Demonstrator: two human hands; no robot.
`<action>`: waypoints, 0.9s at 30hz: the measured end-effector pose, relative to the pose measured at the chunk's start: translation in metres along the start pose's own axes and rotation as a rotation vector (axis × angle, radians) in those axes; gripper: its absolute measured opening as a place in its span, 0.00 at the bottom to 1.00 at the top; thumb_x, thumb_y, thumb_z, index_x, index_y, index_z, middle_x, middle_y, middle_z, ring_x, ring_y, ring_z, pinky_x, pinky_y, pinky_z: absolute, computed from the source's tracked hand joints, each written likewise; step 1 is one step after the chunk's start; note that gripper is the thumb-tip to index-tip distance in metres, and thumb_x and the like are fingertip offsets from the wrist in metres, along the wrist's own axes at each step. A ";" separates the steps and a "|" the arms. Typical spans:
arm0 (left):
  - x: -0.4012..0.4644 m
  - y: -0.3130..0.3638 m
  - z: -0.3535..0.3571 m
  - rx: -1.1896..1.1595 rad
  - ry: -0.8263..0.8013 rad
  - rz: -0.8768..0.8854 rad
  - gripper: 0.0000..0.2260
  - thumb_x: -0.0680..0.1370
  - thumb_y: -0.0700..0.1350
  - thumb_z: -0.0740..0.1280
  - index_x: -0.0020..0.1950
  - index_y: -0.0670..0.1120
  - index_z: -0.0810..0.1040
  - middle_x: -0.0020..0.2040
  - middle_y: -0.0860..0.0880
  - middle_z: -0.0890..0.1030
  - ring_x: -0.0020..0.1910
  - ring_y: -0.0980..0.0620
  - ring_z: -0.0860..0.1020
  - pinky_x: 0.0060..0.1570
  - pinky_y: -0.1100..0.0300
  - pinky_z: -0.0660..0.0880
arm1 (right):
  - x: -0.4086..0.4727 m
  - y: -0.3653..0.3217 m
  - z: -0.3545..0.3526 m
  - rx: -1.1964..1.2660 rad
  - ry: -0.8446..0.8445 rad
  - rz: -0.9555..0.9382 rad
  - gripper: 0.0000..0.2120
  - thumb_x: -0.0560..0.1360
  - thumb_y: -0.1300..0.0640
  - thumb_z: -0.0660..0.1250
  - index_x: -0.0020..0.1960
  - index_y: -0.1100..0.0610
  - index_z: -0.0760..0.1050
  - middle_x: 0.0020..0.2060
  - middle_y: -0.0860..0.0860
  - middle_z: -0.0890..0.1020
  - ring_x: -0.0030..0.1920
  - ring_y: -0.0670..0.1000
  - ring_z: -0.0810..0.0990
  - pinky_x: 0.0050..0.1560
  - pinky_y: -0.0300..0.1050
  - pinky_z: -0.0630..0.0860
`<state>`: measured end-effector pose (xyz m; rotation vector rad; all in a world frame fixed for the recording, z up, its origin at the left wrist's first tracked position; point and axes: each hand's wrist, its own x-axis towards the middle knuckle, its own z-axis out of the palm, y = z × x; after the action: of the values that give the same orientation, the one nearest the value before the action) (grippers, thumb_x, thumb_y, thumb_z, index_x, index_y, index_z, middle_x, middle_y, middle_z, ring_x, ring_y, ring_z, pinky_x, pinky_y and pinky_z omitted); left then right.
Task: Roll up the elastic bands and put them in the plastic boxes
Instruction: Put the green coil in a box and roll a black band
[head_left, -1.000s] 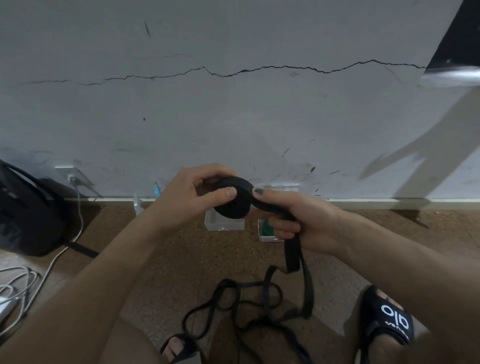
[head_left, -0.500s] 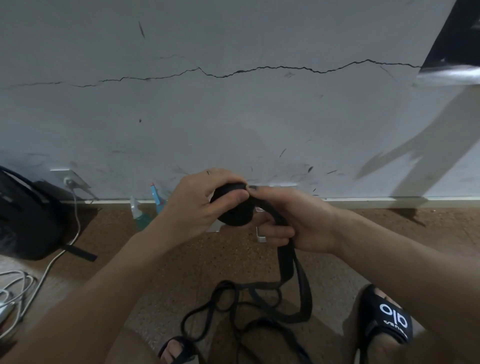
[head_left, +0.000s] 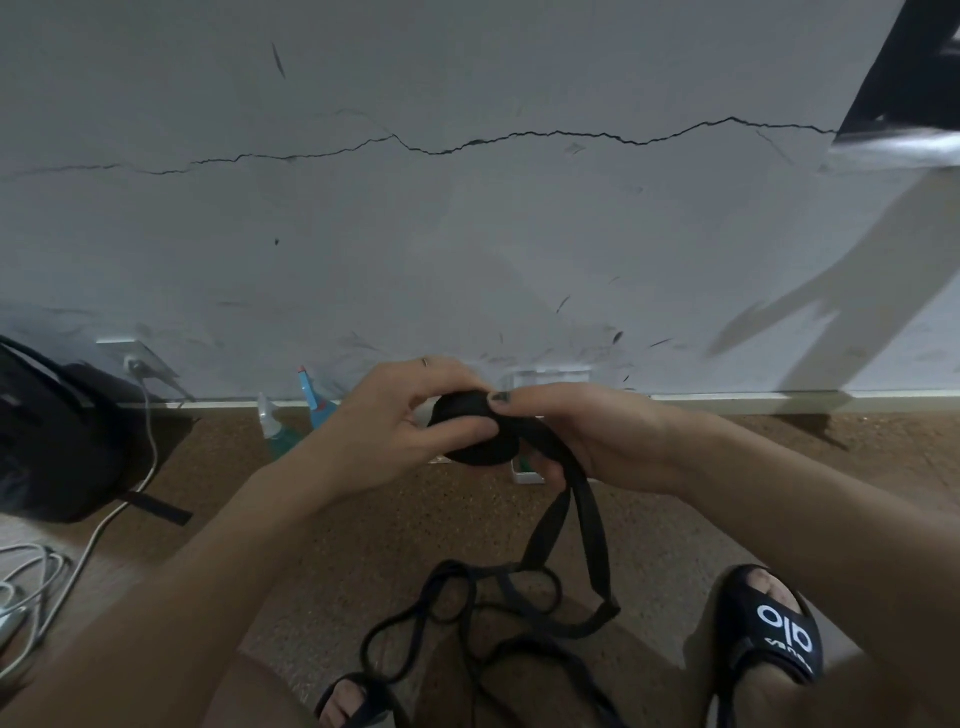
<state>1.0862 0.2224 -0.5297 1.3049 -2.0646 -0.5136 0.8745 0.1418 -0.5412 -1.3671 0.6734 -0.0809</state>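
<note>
From the head camera, the left hand curled round a black roll of elastic band held above the floor. The right hand pinched the band's loose strip beside the roll. The tail hung to the floor. A plastic box sat behind the hands, mostly hidden.

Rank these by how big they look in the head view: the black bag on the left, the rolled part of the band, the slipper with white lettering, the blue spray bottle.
1. black bag
2. slipper, though it lies nearer the camera, so true size is unsure
3. rolled band, partly covered by both hands
4. spray bottle
</note>
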 end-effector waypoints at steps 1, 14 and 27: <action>0.000 0.000 -0.002 0.001 0.002 -0.008 0.07 0.77 0.46 0.72 0.53 0.56 0.80 0.45 0.61 0.81 0.48 0.59 0.80 0.48 0.69 0.72 | 0.000 0.000 0.000 0.006 -0.001 -0.006 0.23 0.79 0.40 0.66 0.63 0.57 0.79 0.49 0.55 0.82 0.36 0.47 0.74 0.38 0.42 0.73; -0.004 -0.005 -0.006 0.036 -0.020 -0.037 0.07 0.79 0.52 0.69 0.55 0.53 0.82 0.48 0.59 0.82 0.50 0.58 0.80 0.49 0.66 0.74 | -0.001 -0.002 -0.003 0.008 0.012 0.017 0.23 0.74 0.41 0.70 0.60 0.57 0.81 0.52 0.59 0.86 0.45 0.53 0.84 0.51 0.49 0.80; -0.004 -0.003 -0.003 -0.052 -0.018 -0.051 0.05 0.79 0.52 0.68 0.54 0.58 0.80 0.47 0.60 0.81 0.50 0.55 0.81 0.50 0.67 0.73 | 0.000 0.002 -0.001 0.128 -0.037 0.010 0.22 0.79 0.43 0.69 0.64 0.59 0.79 0.49 0.56 0.80 0.42 0.51 0.77 0.45 0.45 0.76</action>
<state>1.0914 0.2244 -0.5298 1.3296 -2.0237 -0.6002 0.8737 0.1415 -0.5437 -1.2393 0.6337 -0.0891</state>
